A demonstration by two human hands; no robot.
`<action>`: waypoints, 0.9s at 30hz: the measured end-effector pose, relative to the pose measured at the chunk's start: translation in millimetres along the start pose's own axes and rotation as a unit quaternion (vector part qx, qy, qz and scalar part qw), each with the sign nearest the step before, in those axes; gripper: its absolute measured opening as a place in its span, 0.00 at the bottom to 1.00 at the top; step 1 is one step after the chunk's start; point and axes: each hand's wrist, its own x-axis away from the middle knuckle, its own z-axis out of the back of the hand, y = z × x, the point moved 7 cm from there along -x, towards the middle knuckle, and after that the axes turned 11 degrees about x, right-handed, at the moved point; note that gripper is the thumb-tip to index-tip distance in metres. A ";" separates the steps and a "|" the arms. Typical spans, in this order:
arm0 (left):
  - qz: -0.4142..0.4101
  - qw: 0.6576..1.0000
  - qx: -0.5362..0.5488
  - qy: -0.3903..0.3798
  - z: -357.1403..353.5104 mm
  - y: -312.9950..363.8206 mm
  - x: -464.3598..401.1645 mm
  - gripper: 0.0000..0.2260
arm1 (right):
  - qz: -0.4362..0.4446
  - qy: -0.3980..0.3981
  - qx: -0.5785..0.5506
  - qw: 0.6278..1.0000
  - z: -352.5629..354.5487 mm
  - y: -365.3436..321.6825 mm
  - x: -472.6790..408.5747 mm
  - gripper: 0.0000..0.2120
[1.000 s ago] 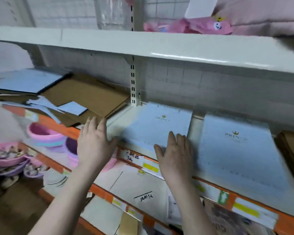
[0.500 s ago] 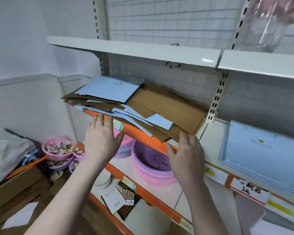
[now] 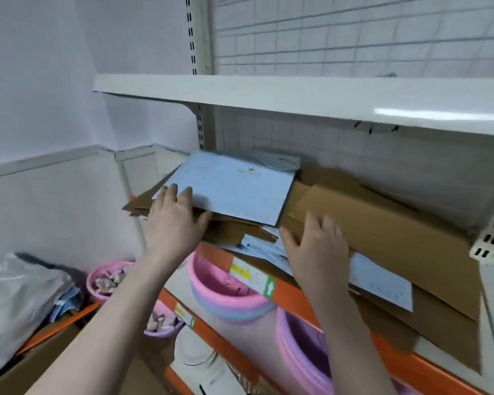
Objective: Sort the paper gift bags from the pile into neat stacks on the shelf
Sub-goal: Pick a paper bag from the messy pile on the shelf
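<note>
1. White metal shelf [image 3: 454, 354] with an orange front rail, mesh back panel behind; the mixed pile [image 3: 268, 223] of flat bags sits on it, overhanging the rail.
2. Left hand [image 3: 173, 223]: fingers straight, slightly spread, tips on the near corner of the top blue bag [image 3: 234, 192], thumb under its edge. Pinch not confirmed.
3. Right hand [image 3: 315, 249]: fingers spread flat on the brown bag [image 3: 382, 238], right of the blue bag.
4. Step, as judged: picking the blue bag out of the pile.
5. Next: close thumb and fingers on the corner, slide it free while the right hand steadies the brown ones.
6. Pink basin [image 3: 226, 297] sits below the pile.
</note>
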 end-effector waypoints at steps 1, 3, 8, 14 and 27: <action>0.000 1.000 -0.002 -0.006 -4.4 -4.3 -16.0 0.27 | 0.002 0.003 0.000 1.000 -4.1 -9.8 -12.1 0.26; -0.002 1.000 -0.003 -0.026 -14.2 -10.9 -45.9 0.27 | -0.001 0.016 -0.005 1.000 -10.8 -25.9 -32.4 0.24; -0.024 0.997 0.005 -0.074 -46.9 -19.2 -103.8 0.29 | -0.010 -0.020 0.028 0.999 -34.4 -52.3 -58.8 0.28; -0.046 0.985 0.006 -0.168 -91.0 -20.5 -145.2 0.31 | -0.082 -0.046 0.082 0.992 -48.7 -64.1 -70.1 0.31; -0.009 0.924 0.352 -0.149 -88.0 -20.7 -174.1 0.26 | -0.207 0.007 0.011 0.978 -45.4 -71.4 -75.0 0.31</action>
